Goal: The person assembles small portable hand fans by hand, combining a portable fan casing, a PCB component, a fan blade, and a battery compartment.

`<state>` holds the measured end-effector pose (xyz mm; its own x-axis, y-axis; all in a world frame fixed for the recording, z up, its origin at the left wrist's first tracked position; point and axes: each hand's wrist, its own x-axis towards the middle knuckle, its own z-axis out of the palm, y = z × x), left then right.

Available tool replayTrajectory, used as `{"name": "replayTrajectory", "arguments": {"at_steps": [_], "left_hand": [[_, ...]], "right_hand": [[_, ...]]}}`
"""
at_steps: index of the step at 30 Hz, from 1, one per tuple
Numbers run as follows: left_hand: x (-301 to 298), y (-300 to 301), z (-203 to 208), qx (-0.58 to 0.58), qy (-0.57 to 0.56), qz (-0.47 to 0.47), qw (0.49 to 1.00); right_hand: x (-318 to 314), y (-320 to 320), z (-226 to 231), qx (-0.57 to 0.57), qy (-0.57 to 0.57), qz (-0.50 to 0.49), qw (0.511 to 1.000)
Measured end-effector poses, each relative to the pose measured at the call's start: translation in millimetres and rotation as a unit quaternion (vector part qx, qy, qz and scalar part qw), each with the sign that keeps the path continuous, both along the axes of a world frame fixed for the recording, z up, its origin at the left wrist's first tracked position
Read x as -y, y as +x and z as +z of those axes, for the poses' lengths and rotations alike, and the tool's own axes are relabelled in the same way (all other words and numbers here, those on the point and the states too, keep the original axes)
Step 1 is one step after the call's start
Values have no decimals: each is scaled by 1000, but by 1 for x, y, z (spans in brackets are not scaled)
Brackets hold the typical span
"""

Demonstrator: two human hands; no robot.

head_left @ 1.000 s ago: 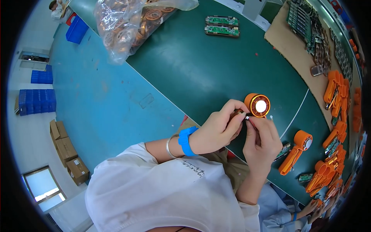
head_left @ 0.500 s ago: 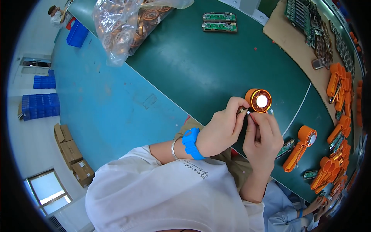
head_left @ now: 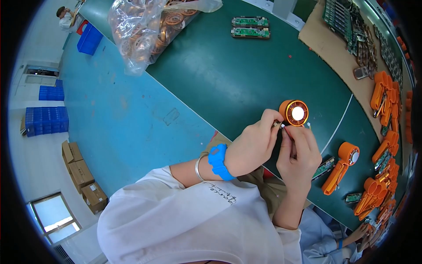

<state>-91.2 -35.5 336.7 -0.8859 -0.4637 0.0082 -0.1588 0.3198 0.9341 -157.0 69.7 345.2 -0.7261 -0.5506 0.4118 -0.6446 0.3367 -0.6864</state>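
Note:
An orange round fan head (head_left: 294,113) with a bright silver centre sits just beyond my fingertips. My left hand (head_left: 252,145), wearing a blue wristband and a silver bangle, is pinched at the fan head's near left side, on a small part mostly hidden by the fingers. My right hand (head_left: 300,154) pinches a tiny white plug (head_left: 282,126) with a bit of red wire, and its fingertips nearly meet the left ones. To the right lies an orange handheld fan body (head_left: 340,169) with its head attached. A green circuit board (head_left: 324,168) rests beside my right hand.
Two green circuit boards (head_left: 250,27) lie at the far side of the green table (head_left: 228,79). A clear bag (head_left: 140,37) holds copper-coloured rings. Several orange fan housings (head_left: 384,101) and cardboard with boards (head_left: 325,48) line the right. A co-worker's hands (head_left: 362,233) are at lower right.
Both hands stay in nearly the same place, fingertips together at the white plug. The view has shifted very slightly.

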Motion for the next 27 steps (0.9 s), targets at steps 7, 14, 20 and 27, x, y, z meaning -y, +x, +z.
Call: {"name": "replayTrajectory", "arguments": {"at_steps": [7, 14, 20, 27], "left_hand": [[6, -5, -3, -9, 32, 8, 999], [45, -13, -7, -24, -170, 170, 970], [43, -5, 14, -17, 116, 77, 990], [65, 2, 10, -30, 419, -44, 906]], "right_hand": [[4, -2, 0, -3, -2, 11, 1000], [-15, -4, 6, 28, 25, -42, 998], [-18, -10, 3, 47, -22, -55, 997], [-21, -12, 8, 72, -17, -41, 996]]}}
